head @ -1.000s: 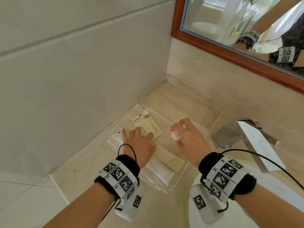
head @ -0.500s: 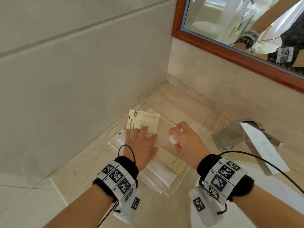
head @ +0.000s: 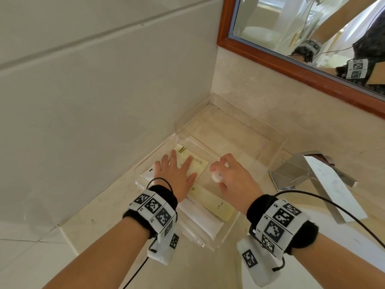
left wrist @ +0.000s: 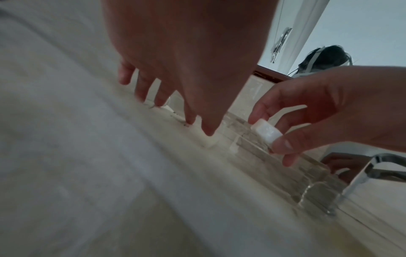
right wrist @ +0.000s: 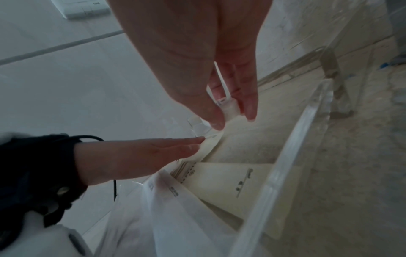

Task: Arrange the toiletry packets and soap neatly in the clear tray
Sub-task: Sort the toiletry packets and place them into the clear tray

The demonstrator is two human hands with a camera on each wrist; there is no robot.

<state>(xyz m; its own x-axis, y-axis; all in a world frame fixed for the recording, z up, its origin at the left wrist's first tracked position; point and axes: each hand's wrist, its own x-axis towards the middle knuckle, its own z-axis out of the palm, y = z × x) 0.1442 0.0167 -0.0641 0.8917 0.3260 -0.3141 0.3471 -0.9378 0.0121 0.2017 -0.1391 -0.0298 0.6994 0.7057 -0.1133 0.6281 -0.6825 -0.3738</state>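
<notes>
Three packets already lie in the clear tray (head: 210,243), my left hand (head: 177,176) pressing flat-fingered on the square packet (head: 198,163), while my right hand's (head: 233,180) grip pinches the soap (head: 216,176) above the tray, unplaced.

Packets in the tray, tray in the worktop corner

Under the left hand (head: 177,176) a packet (head: 196,164) lies in the tray (head: 229,236); the right hand (head: 233,180) holds the soap (head: 216,177) above it, the tap (head: 308,174) to its right.
</notes>
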